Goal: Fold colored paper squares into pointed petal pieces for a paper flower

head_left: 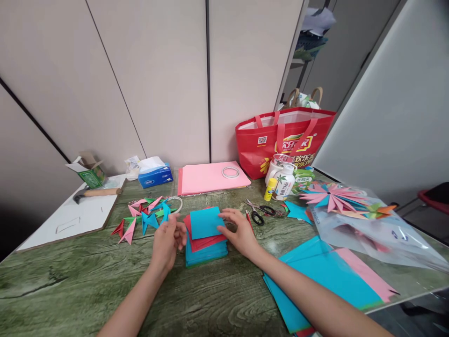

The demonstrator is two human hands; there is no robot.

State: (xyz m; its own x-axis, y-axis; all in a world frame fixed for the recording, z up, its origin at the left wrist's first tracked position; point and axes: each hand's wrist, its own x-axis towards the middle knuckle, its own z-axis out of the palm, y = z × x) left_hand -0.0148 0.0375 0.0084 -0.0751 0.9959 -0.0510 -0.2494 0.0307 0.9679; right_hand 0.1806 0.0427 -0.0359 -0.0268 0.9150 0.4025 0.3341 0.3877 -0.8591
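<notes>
Soft even light, dark left edge, wide-angle stretching

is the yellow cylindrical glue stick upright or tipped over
Upright: the yellow cylindrical glue stick stands on its end beside the white palm-tree-labelled bottle.

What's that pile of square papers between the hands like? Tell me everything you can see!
The paper stack looks like thin, smooth, coloured squares. A blue top sheet lies over red sheets, with more blue sheets underneath. The layers sit unevenly, so their edges peek out. It lies flat on the green wood-look table. The right hand has its fingertips at the top sheet's right edge. The left hand is close by the left side; whether it touches is unclear.
</notes>
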